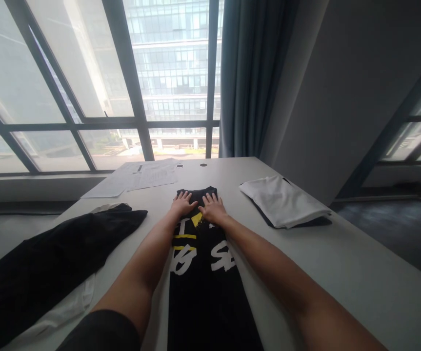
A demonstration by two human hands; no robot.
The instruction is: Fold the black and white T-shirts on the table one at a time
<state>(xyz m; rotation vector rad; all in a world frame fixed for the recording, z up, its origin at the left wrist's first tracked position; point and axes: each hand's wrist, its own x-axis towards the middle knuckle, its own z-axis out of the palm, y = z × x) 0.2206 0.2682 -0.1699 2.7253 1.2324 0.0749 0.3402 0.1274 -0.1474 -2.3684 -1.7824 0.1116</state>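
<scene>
A black T-shirt (210, 302) with white lettering and yellow marks lies lengthwise on the white table, folded into a long narrow strip. Both my hands rest on its far end, close to the collar. My left hand (184, 203) is flat on the left side, fingers spread and pointing away from me. On the right side my right hand (213, 209) lies flat too, its thumb turned inward toward the left thumb. Neither hand grips the cloth. The near end of the shirt runs out of the bottom of the view.
To the left, a black garment (60, 248) lies loosely over a white one (71, 302). A folded white garment (283, 201) sits on dark cloth at the right. Printed papers (137, 175) lie at the far left of the table (342, 273), before windows and a curtain (254, 78).
</scene>
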